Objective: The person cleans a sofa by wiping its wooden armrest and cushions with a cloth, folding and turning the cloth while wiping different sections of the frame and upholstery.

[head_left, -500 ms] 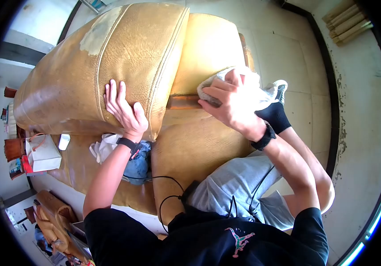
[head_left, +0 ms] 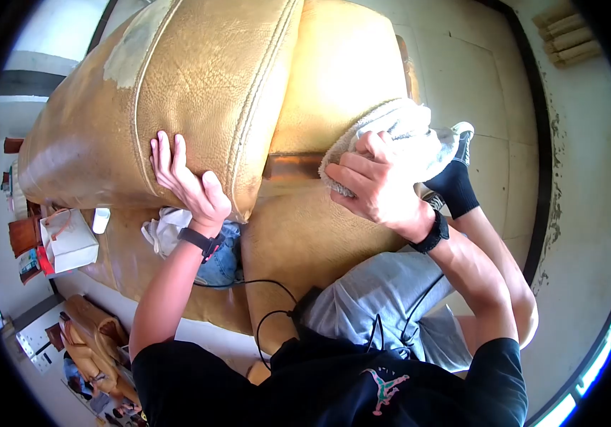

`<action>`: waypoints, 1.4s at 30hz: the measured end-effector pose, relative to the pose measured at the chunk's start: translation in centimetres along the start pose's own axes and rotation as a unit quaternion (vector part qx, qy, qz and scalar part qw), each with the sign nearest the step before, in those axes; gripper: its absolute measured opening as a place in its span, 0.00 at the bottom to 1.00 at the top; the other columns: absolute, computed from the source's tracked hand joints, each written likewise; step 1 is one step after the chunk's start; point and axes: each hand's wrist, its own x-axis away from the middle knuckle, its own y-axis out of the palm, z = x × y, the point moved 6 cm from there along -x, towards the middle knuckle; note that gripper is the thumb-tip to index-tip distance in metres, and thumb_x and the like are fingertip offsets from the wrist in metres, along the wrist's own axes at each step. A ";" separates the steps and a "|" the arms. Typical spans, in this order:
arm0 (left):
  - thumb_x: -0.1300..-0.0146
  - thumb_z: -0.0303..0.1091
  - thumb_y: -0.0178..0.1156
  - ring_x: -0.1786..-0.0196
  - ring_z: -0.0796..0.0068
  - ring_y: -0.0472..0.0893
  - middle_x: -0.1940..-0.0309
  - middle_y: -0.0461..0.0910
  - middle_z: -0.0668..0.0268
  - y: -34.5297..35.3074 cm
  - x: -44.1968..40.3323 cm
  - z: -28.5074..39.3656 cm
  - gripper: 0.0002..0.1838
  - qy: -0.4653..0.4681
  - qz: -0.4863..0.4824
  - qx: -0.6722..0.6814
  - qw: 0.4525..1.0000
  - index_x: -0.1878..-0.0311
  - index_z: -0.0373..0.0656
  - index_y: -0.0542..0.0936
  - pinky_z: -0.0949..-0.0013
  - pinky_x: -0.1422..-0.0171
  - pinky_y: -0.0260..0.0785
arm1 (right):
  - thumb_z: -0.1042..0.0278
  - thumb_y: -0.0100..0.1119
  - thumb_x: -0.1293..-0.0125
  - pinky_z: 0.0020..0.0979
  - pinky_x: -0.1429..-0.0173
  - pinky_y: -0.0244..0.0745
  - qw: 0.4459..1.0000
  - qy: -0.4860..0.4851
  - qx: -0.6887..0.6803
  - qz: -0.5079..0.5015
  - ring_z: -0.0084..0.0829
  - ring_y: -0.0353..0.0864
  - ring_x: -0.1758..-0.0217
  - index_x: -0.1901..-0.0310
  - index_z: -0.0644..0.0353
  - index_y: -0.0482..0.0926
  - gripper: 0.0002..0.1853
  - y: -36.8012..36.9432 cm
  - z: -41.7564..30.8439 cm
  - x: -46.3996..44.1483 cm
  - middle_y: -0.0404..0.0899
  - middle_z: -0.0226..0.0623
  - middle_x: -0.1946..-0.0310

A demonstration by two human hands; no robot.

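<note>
- A pale tiled floor (head_left: 455, 78) fills the upper right, edged by a dark skirting strip and a light wall (head_left: 586, 156) with flaking patches.
- A tan leather sofa (head_left: 198, 92) takes up most of the view; its bulky, seamed cushion has a worn grey patch at upper left, and a bright yellow padded section (head_left: 341, 64) adjoins it.
- Grey shorts (head_left: 376, 285) cover the seated person's lap on the sofa.
- Blue denim (head_left: 221, 260) and white fabric (head_left: 169, 228) lie bunched beneath the left wrist, with a white bag (head_left: 70, 242) farther left.
- A white towel (head_left: 401, 132) is at the near right corner of the yellow section; glare hides its exact contact there.
- The right hand (head_left: 376, 185) has its fingers curled and clamped on the towel.
- The left hand (head_left: 191, 181) lies on the bulky cushion, fingers extended, thumb apart.
- A reddish-brown strip (head_left: 295, 168) shows between the hands.
- A white cup (head_left: 101, 220) stands near the bag.
</note>
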 end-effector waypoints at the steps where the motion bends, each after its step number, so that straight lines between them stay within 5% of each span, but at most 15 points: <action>1: 0.21 0.56 0.40 0.19 0.37 0.57 0.21 0.61 0.40 0.0 -0.1 0.0 0.38 0.003 0.002 0.001 1.000 0.23 0.31 0.65 0.38 0.15 0.41 | 0.59 0.76 0.55 0.39 0.50 0.72 1.000 -0.003 -0.007 -0.011 0.35 0.72 0.56 0.55 0.53 0.86 0.23 -0.2 0.0 -0.3 0.78 0.26 0.64; 6: 0.21 0.57 0.40 0.19 0.37 0.57 0.21 0.61 0.40 -0.1 0.0 -0.3 0.39 0.000 0.004 0.007 1.000 0.23 0.31 0.65 0.37 0.15 0.41 | 0.58 0.75 0.57 0.38 0.51 0.71 0.997 -0.051 -0.033 -0.049 0.35 0.71 0.55 0.55 0.53 0.85 0.24 0.0 -0.1 0.7 0.76 0.25 0.64; 14: 0.22 0.56 0.40 0.18 0.39 0.56 0.21 0.60 0.39 0.3 0.0 -0.7 0.40 -0.001 0.019 0.020 1.000 0.24 0.28 0.65 0.38 0.15 0.41 | 0.64 0.78 0.58 0.34 0.53 0.75 0.995 0.094 -0.013 0.043 0.32 0.73 0.60 0.57 0.55 0.87 0.22 1.0 1.7 -1.0 0.81 0.25 0.64; 20: 0.20 0.53 0.38 0.16 0.41 0.53 0.19 0.56 0.40 0.0 0.0 -0.2 0.38 0.006 -0.020 0.011 1.000 0.22 0.27 0.62 0.39 0.13 0.40 | 0.58 0.77 0.61 0.35 0.54 0.72 0.994 -0.025 -0.091 -0.055 0.34 0.71 0.59 0.56 0.51 0.87 0.24 -0.2 1.1 1.3 0.79 0.23 0.64; 26: 0.20 0.53 0.37 0.16 0.40 0.53 0.19 0.56 0.40 0.1 0.2 -0.3 0.38 0.002 -0.022 0.005 1.000 0.23 0.27 0.62 0.39 0.13 0.40 | 0.58 0.77 0.57 0.35 0.55 0.72 0.998 0.014 -0.062 -0.004 0.33 0.71 0.60 0.53 0.51 0.86 0.25 0.6 1.2 0.5 0.75 0.25 0.66; 28: 0.20 0.53 0.37 0.16 0.40 0.53 0.19 0.56 0.40 0.0 -0.4 -0.6 0.38 0.012 -0.004 0.002 1.000 0.23 0.26 0.63 0.39 0.13 0.40 | 0.57 0.76 0.46 0.39 0.53 0.69 0.994 0.058 -0.094 0.001 0.36 0.69 0.62 0.59 0.56 0.87 0.17 1.0 1.9 -0.3 0.76 0.29 0.69; 33: 0.22 0.56 0.40 0.18 0.37 0.56 0.20 0.59 0.39 0.0 0.1 -0.6 0.40 0.000 0.004 0.017 1.000 0.23 0.28 0.65 0.36 0.15 0.43 | 0.60 0.78 0.58 0.35 0.55 0.71 0.990 -0.020 -0.132 -0.055 0.35 0.70 0.60 0.53 0.52 0.86 0.26 -0.1 1.5 1.1 0.77 0.24 0.63; 36: 0.22 0.56 0.40 0.18 0.36 0.56 0.21 0.59 0.39 0.1 0.5 -0.2 0.40 -0.002 0.002 0.018 1.000 0.23 0.28 0.65 0.36 0.15 0.43 | 0.59 0.78 0.60 0.36 0.54 0.72 0.993 0.057 -0.099 -0.007 0.35 0.71 0.59 0.54 0.51 0.86 0.26 0.3 1.9 1.0 0.77 0.24 0.63; 42: 0.22 0.56 0.40 0.19 0.37 0.57 0.21 0.59 0.39 0.1 0.3 -0.3 0.40 -0.003 0.010 0.011 1.000 0.23 0.28 0.65 0.37 0.15 0.42 | 0.61 0.79 0.58 0.37 0.53 0.73 0.992 -0.011 -0.111 -0.067 0.36 0.71 0.58 0.53 0.51 0.86 0.26 0.0 1.1 1.5 0.77 0.25 0.63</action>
